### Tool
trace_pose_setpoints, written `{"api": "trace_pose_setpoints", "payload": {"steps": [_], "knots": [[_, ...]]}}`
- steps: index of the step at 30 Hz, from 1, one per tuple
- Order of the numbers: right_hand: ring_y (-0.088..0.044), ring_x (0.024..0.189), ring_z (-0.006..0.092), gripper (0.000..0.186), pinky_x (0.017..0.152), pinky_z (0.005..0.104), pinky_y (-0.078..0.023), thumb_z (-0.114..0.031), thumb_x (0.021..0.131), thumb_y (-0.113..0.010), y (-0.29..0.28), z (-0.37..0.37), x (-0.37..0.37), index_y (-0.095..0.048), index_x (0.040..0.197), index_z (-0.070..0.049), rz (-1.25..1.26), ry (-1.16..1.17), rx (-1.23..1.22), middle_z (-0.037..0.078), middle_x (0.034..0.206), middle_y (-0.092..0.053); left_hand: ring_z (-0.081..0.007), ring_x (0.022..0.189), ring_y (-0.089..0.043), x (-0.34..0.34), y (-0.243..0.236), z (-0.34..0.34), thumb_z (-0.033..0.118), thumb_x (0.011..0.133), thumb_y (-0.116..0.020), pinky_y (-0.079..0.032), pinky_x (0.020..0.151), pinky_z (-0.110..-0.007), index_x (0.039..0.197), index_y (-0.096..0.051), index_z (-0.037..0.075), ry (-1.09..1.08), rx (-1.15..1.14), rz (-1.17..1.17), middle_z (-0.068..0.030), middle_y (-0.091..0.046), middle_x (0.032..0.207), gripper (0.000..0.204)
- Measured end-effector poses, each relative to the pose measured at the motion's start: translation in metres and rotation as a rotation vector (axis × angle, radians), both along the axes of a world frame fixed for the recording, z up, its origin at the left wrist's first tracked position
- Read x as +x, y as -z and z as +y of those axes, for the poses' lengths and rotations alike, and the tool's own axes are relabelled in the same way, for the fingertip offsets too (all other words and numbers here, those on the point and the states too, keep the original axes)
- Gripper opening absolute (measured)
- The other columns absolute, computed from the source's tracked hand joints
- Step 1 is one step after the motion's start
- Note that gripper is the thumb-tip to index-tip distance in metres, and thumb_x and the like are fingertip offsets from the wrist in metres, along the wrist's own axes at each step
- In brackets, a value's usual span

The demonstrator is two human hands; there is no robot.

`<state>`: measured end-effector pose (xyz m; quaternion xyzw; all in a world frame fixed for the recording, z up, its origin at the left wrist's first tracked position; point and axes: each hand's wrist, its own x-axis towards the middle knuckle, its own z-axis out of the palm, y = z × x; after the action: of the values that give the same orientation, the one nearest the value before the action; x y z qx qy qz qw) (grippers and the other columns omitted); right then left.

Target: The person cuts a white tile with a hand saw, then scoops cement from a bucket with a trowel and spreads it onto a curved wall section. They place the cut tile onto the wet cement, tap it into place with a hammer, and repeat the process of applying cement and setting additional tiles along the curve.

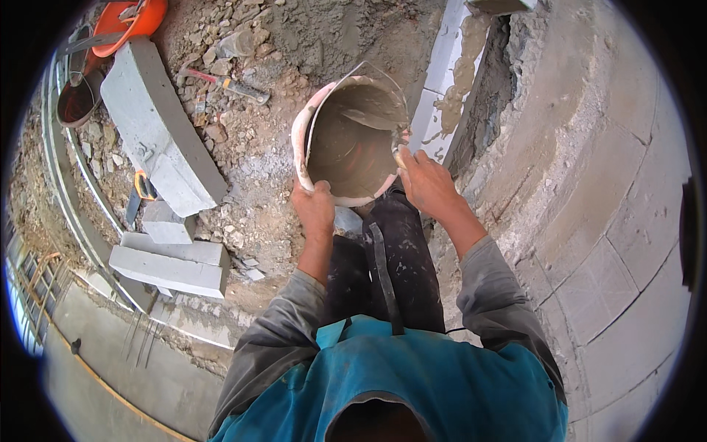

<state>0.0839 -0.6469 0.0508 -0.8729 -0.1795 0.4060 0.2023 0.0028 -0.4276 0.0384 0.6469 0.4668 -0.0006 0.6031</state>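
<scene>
A pinkish-white bucket (300, 136) with a thin wire handle is tipped in front of me, its inside coated with wet grey mortar (346, 158). My left hand (315, 208) grips its near left rim. At the right rim, my right hand (426, 180) is closed round the handle of a trowel. The mortar-smeared blade of this trowel (373, 118) lies inside the bucket mouth. Just beyond my right hand runs a row of white blocks (426, 118), with a band of wet mortar (460, 74) spread along its top.
Left of me lie a long grey block (158, 125) and shorter blocks (173, 261). A hammer (228, 85), a handsaw (137, 197), a dark bucket (77, 102) and an orange hard hat (138, 26) are around them. Block wall (596, 287) rises at right; rubble covers the ground.
</scene>
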Motion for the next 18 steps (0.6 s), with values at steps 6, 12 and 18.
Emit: {"api": "trace_pose_setpoints", "payload": {"steps": [6,12,18], "knots": [[-0.066,0.087,0.0412,0.039,0.074,0.0495,-0.051,-0.017,0.097,-0.049,-0.007,0.034,-0.083,-0.050,0.127,0.007,-0.069,0.123,0.078,0.030,0.099,-0.062,-0.0426,0.135,-0.043,-0.047,-0.052,-0.002,-0.006,0.076,-0.047,-0.035,0.110,-0.041,0.142,-0.045,-0.005,0.323,0.342,-0.170,-0.0336,-0.044,0.142,0.066],[-0.062,0.060,0.0181,0.040,0.052,0.0313,-0.051,-0.026,0.099,-0.055,-0.020,0.021,-0.154,-0.057,0.130,-0.001,0.526,0.519,0.389,0.009,0.077,-0.063,-0.0454,0.137,-0.039,-0.112,-0.089,0.008,-0.006,0.077,-0.048,-0.033,0.111,-0.043,0.144,-0.042,-0.003,0.558,0.527,-0.269,-0.0337,-0.039,0.146,0.068],[-0.056,0.057,0.0097,0.046,0.046,0.0237,-0.047,-0.031,0.100,-0.057,-0.011,0.005,-0.211,-0.053,0.139,-0.006,0.827,0.797,0.739,0.004,0.082,-0.062,-0.0301,0.138,-0.043,-0.135,-0.073,-0.002,-0.006,0.078,-0.045,-0.035,0.110,-0.035,0.146,-0.041,-0.003,0.702,0.457,-0.282,-0.0249,-0.045,0.147,0.068]]}}
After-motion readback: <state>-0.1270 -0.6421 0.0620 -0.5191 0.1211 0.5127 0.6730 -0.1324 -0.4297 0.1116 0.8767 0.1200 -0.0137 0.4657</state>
